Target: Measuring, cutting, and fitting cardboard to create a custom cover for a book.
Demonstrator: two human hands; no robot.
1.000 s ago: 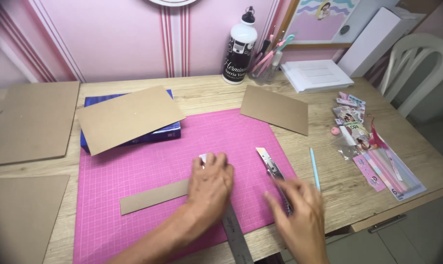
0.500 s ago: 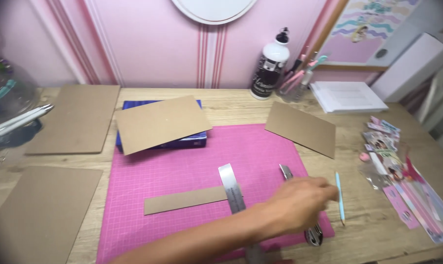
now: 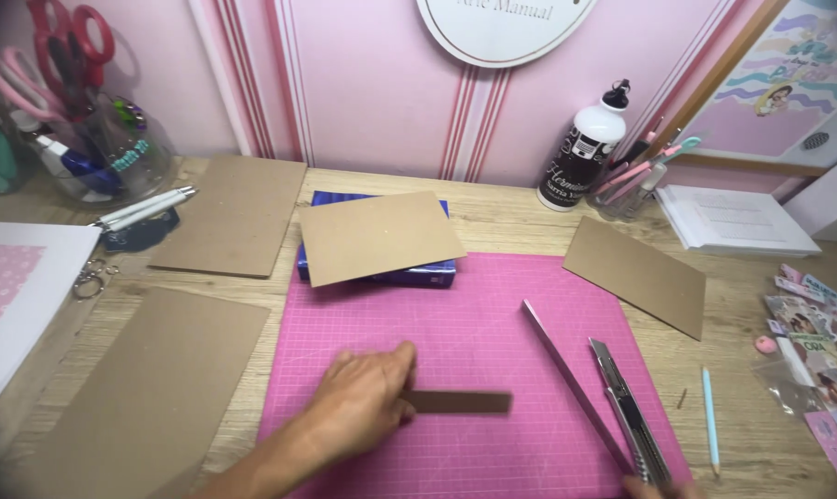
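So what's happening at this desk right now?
A person is working with cardboard on a pink cutting mat. The left hand presses on one end of a narrow cardboard strip lying on the mat. The right hand barely shows at the bottom edge, by the lower ends of a metal ruler and a utility knife that lie side by side on the mat. Larger cardboard sheets lie around, one on a blue box.
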